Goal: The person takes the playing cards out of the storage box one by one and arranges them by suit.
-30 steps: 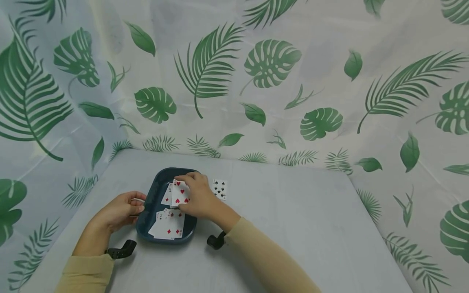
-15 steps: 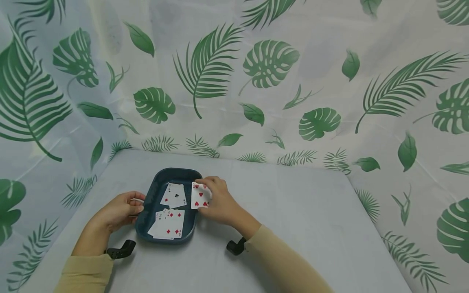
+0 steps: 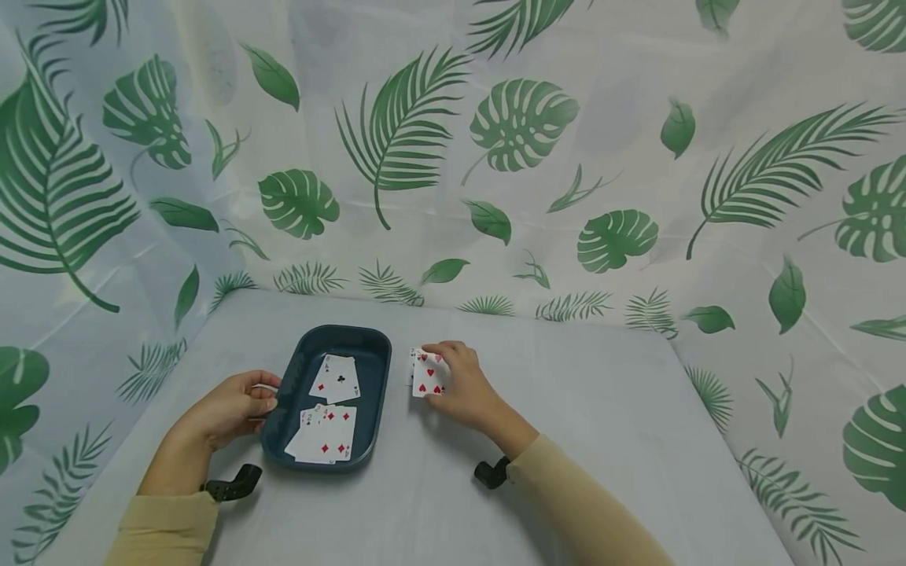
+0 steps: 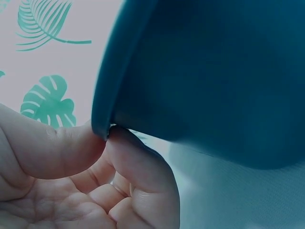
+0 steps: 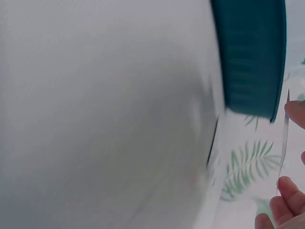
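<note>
A dark blue tray [image 3: 370, 424] stands on the table's left side, its rim pinched between thumb and index finger of my left hand [image 3: 225, 410]. The left wrist view shows that pinch on the rim [image 4: 102, 129] closely. My right hand [image 3: 463, 387] holds a playing card of hearts [image 3: 428, 373] by its edges, to the right of the tray. In the right wrist view this card [image 5: 285, 143] is seen edge-on, raised off the table. Behind it, mostly covered, lies a spade card [image 3: 411, 366]. Inside the tray are two overlapping groups: an upper one with a club card [image 3: 341, 380] and a lower one with a diamond card [image 3: 333, 435].
A pale cloth covers the table [image 3: 580, 409]. Leaf-patterned sheets [image 3: 425, 157] hang behind it and at the sides. Each wrist wears a black camera mount, such as the left one [image 3: 233, 483].
My right hand has carried the heart card from above the tray rightwards, over its rim, to the spade card on the table. The left hand stays at the tray.
</note>
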### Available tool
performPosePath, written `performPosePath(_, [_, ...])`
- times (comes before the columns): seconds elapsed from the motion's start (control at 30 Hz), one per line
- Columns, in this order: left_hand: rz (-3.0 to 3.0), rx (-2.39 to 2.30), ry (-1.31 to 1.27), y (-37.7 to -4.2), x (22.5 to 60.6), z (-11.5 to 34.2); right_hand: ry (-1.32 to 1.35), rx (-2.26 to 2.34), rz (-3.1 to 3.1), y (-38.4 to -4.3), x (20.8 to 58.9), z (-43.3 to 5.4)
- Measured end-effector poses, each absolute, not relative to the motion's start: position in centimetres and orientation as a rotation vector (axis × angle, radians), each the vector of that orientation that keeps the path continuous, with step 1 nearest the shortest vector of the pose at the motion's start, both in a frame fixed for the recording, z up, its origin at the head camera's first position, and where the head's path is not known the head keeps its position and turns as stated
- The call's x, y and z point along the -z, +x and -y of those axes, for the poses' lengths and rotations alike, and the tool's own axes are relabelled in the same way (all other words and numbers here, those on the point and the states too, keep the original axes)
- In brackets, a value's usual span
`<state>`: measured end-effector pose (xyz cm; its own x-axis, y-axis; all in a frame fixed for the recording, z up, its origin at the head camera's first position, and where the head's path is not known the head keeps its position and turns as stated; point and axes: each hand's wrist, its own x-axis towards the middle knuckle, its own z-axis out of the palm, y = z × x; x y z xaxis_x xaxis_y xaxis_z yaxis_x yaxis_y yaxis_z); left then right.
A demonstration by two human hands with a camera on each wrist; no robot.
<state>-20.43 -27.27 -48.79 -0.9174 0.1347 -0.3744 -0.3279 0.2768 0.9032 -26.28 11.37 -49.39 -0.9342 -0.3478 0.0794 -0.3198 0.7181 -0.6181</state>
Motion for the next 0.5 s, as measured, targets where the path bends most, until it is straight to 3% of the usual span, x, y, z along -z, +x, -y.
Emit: performPosePath(0.5, [-2.187, -1.668, -0.158, -20.6, 49.1, 27.6, -0.391, 0.927, -2.863, -29.4, 51.4, -14.2])
